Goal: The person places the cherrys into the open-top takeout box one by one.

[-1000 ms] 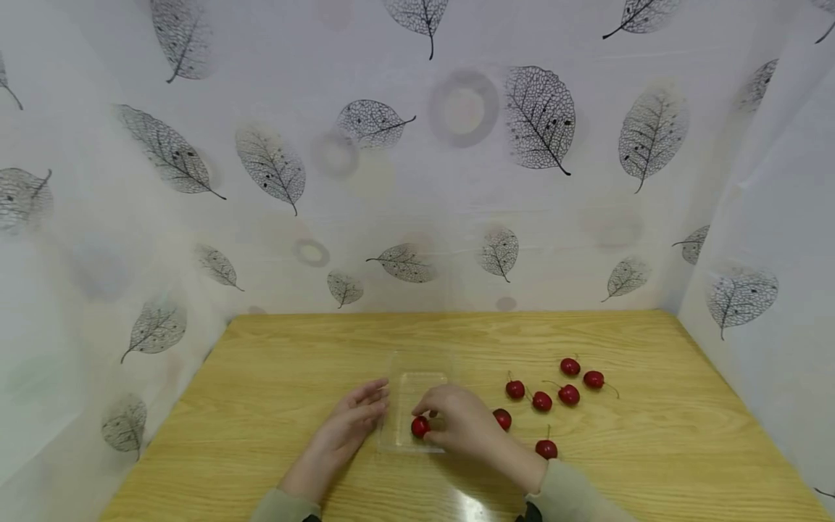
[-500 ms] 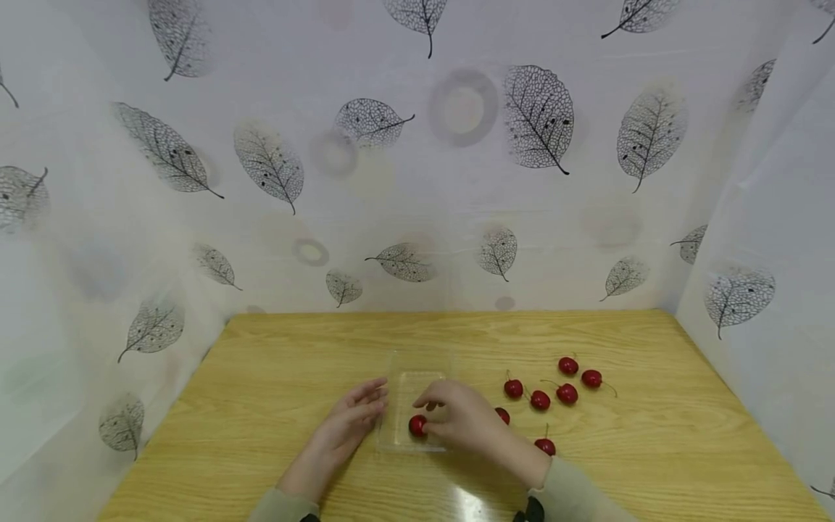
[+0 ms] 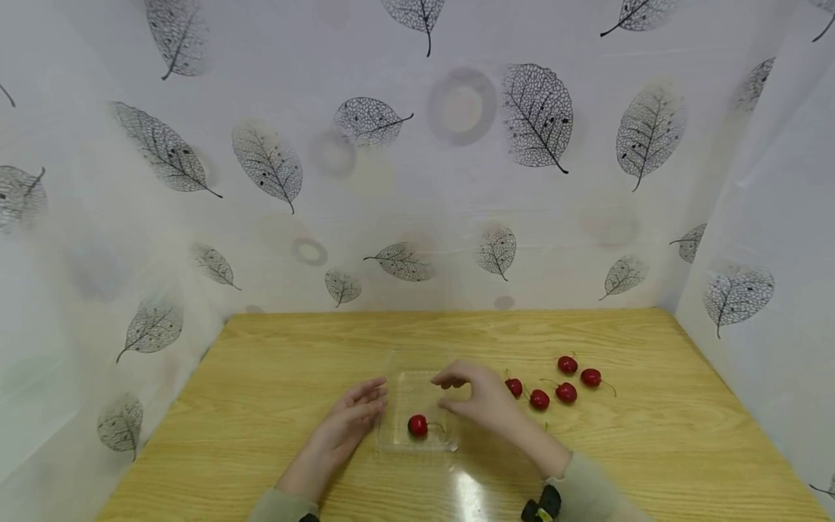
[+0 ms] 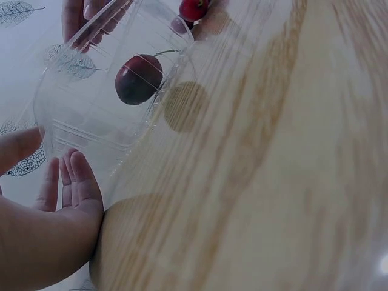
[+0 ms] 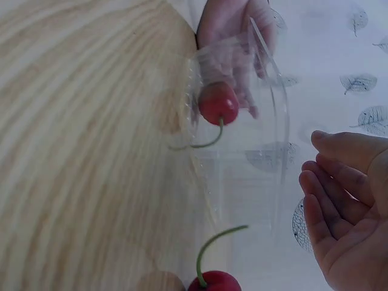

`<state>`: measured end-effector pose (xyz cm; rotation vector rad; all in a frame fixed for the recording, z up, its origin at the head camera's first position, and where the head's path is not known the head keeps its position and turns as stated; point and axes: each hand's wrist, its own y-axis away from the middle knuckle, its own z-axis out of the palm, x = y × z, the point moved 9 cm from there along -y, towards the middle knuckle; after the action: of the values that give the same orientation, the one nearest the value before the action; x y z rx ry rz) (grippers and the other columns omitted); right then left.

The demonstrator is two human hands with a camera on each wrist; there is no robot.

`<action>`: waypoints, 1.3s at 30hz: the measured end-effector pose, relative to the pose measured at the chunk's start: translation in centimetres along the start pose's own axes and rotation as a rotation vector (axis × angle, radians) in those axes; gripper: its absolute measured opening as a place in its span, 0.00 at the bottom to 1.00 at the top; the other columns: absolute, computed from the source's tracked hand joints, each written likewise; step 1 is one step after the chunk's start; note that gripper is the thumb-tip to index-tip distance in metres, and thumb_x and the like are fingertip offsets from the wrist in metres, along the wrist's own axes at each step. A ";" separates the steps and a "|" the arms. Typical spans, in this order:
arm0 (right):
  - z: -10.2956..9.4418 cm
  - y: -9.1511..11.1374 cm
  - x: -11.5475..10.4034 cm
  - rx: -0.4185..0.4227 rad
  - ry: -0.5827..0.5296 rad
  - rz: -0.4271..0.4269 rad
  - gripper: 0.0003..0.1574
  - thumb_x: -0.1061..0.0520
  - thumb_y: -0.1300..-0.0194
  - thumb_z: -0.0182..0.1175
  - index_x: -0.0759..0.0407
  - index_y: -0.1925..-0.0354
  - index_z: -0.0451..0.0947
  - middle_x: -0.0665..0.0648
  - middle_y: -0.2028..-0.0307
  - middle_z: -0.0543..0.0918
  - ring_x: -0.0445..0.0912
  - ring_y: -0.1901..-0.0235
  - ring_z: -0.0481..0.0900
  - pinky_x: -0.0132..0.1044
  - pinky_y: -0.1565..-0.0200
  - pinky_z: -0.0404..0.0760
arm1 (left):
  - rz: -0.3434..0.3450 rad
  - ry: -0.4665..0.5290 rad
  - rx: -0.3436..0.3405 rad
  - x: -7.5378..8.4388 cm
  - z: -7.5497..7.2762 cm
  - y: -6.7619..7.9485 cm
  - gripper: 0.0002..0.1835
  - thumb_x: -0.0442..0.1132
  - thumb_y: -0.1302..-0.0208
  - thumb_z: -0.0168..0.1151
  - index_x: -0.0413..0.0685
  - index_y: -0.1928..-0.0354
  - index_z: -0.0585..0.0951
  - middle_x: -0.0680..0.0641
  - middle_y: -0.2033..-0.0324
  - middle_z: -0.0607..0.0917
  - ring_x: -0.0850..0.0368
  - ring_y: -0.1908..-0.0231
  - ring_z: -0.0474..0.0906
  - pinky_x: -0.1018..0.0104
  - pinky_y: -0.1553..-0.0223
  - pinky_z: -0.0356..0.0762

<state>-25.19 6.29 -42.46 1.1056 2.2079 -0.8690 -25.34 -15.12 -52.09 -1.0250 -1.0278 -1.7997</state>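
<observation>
A clear plastic box [image 3: 402,439] stands on the wooden table, with one dark red cherry [image 3: 418,425] inside near its front; a green stem trails to the right. My left hand [image 3: 343,428] rests beside the box's left wall, fingers extended towards it. Above the box's right edge hovers my right hand [image 3: 485,399], its fingers and thumb spread apart around nothing. In the right wrist view the cherry [image 5: 219,103] shows through the box wall, and another cherry [image 5: 214,282] lies outside at the bottom edge. My right forearm hides part of the table.
Several loose cherries [image 3: 566,393] with stems lie on the table [image 3: 293,348] to the right of the box. A leaf-printed white sheet [image 3: 450,188] hangs behind and at both sides of the table.
My right hand has let go of the cherry in the box and moved up and right. The cherry now lies on the box floor, and my forearm covers cherries visible earlier. My left hand stays put.
</observation>
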 end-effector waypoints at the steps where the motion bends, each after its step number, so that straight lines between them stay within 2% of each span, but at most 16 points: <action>1: -0.3 0.0 0.0 0.009 -0.005 0.005 0.18 0.63 0.39 0.76 0.59 0.50 0.88 0.55 0.54 0.91 0.49 0.55 0.88 0.42 0.49 0.88 | 0.000 0.001 -0.002 0.0 0.0 0.0 0.32 0.28 0.24 0.57 0.33 0.22 0.61 0.53 0.43 0.74 0.64 0.43 0.75 0.74 0.39 0.77; 7: -2.0 0.1 0.7 0.058 -0.021 0.044 0.17 0.64 0.37 0.75 0.59 0.49 0.88 0.56 0.53 0.91 0.52 0.54 0.88 0.44 0.48 0.88 | 0.002 0.009 0.007 0.0 -0.1 0.0 0.29 0.28 0.25 0.58 0.36 0.25 0.66 0.54 0.44 0.75 0.64 0.44 0.76 0.74 0.40 0.78; 11: -3.0 0.3 1.5 0.091 -0.035 0.068 0.17 0.65 0.37 0.75 0.58 0.49 0.88 0.58 0.53 0.91 0.53 0.54 0.88 0.50 0.48 0.88 | 0.005 0.018 0.011 -0.1 0.0 0.0 0.27 0.28 0.25 0.58 0.39 0.26 0.69 0.54 0.45 0.76 0.66 0.47 0.78 0.74 0.41 0.78; 21: -6.2 1.4 3.6 0.159 -0.039 0.163 0.17 0.64 0.36 0.74 0.57 0.48 0.88 0.60 0.52 0.91 0.57 0.52 0.88 0.58 0.46 0.86 | 0.000 0.002 0.010 0.0 0.1 0.0 0.31 0.29 0.25 0.59 0.36 0.24 0.65 0.53 0.43 0.75 0.66 0.46 0.77 0.74 0.40 0.77; 25: -7.5 1.8 4.1 0.183 -0.033 0.175 0.18 0.65 0.35 0.74 0.59 0.47 0.87 0.61 0.52 0.91 0.59 0.52 0.87 0.57 0.45 0.86 | 0.009 0.005 0.010 0.0 0.0 0.0 0.29 0.28 0.25 0.59 0.37 0.25 0.67 0.54 0.45 0.77 0.66 0.47 0.78 0.74 0.41 0.78; 39: -11.5 3.6 6.0 0.240 0.039 0.264 0.18 0.60 0.33 0.73 0.57 0.45 0.87 0.59 0.51 0.91 0.57 0.50 0.88 0.49 0.44 0.87 | 0.016 0.012 0.005 0.0 0.1 0.1 0.27 0.28 0.26 0.58 0.40 0.27 0.70 0.55 0.45 0.76 0.66 0.46 0.78 0.74 0.40 0.78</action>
<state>-27.25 19.39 -40.04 1.4987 1.9644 -1.0190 -25.27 -15.08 -52.03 -1.0150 -1.0136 -1.7870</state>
